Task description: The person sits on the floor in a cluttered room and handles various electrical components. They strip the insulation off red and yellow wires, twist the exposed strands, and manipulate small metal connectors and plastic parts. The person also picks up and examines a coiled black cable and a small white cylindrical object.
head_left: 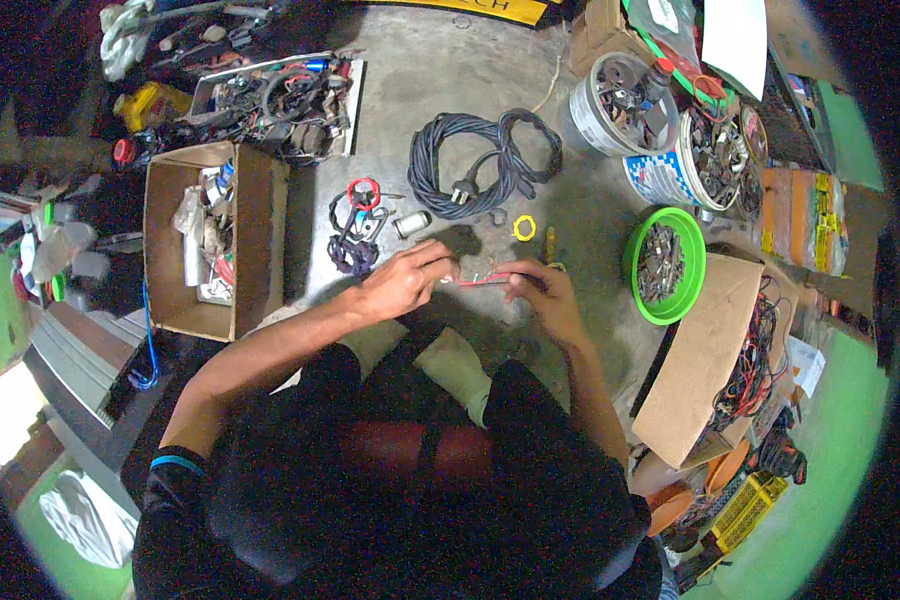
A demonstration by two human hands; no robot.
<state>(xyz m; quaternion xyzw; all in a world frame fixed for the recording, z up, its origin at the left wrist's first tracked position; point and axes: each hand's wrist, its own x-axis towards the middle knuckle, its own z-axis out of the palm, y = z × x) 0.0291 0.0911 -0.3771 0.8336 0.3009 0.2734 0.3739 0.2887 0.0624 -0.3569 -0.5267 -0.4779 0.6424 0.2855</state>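
Note:
A thin red wire stretches between my two hands in front of my knees, with a bit of green and white beside it. My left hand is closed in a pinch at the wire's left end, where a small whitish piece shows at the fingertips. At the other end my right hand pinches the wire between thumb and fingers. Just beyond the hands lie a white cylinder, a yellow ring and a small tool with a yellowish handle.
A coiled black cable with a plug lies ahead, dark cords with a red ring left of it. A cardboard box stands left. Rightward are a green bowl of metal bits, buckets of parts and a box of wires.

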